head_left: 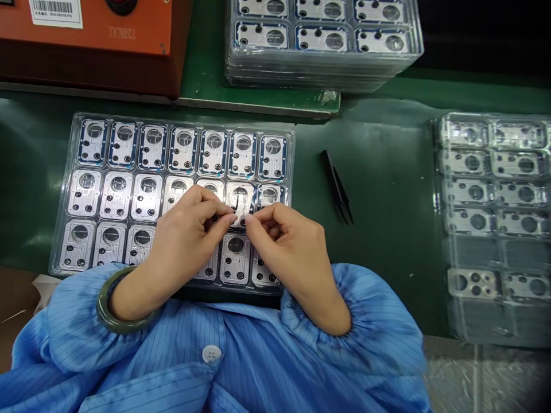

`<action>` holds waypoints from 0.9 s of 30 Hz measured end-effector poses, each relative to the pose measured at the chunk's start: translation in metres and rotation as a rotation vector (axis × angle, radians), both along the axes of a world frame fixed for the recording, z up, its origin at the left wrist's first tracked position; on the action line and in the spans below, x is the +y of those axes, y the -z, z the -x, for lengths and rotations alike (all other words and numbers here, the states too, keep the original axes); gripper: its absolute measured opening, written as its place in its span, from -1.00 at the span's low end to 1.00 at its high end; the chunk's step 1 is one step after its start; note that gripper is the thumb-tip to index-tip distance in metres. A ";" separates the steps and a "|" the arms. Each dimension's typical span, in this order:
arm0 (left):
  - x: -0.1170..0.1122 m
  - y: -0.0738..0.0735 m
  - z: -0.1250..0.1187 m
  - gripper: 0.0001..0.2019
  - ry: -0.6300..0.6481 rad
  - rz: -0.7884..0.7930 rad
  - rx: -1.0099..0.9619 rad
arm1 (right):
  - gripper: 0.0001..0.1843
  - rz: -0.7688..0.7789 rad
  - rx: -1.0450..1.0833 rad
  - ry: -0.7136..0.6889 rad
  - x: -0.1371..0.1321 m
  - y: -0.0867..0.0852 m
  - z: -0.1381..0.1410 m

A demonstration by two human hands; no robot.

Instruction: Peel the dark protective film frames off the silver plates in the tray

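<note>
Both hands meet over a clear plastic tray [172, 119] of silver metal plates with round holes. My left hand [185, 226] is closed, thumb and forefinger pinched at the left edge of one metal plate [241, 198] in the middle row. On the plate's right side, my right hand [290, 238] is also closed in a pinch. A thin dark line shows on this plate near the left fingertips. Whatever the fingertips hold is too small or hidden to make out. Top-row plates [184, 150] have blue borders; the left hand hides part of the lower rows.
Black tweezers [337, 189] lie on the green mat [387, 229] right of the tray. Another clear tray [476, 252] with metal plates stands at the far right. Behind are a stack of filled trays [322, 63] on a raised green board [275, 103] and an orange box [94, 51].
</note>
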State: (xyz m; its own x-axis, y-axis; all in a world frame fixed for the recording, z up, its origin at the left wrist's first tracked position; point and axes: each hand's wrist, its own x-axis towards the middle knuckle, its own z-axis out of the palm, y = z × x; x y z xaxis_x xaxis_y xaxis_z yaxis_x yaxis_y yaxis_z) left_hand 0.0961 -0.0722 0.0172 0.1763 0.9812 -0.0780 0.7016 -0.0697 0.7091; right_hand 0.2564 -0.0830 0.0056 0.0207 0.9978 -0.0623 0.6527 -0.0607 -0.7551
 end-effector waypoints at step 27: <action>0.000 0.004 0.002 -0.93 0.055 -0.026 0.082 | -0.87 -0.053 -0.160 -0.325 0.003 -0.010 -0.022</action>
State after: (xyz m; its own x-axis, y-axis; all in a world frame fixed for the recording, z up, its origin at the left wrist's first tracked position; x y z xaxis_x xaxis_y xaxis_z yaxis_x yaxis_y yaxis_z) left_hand 0.0937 -0.0727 0.0130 0.2240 0.9721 -0.0695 0.7520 -0.1270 0.6468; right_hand 0.2785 -0.0798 0.0151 -0.2926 0.9557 -0.0320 0.7415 0.2056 -0.6387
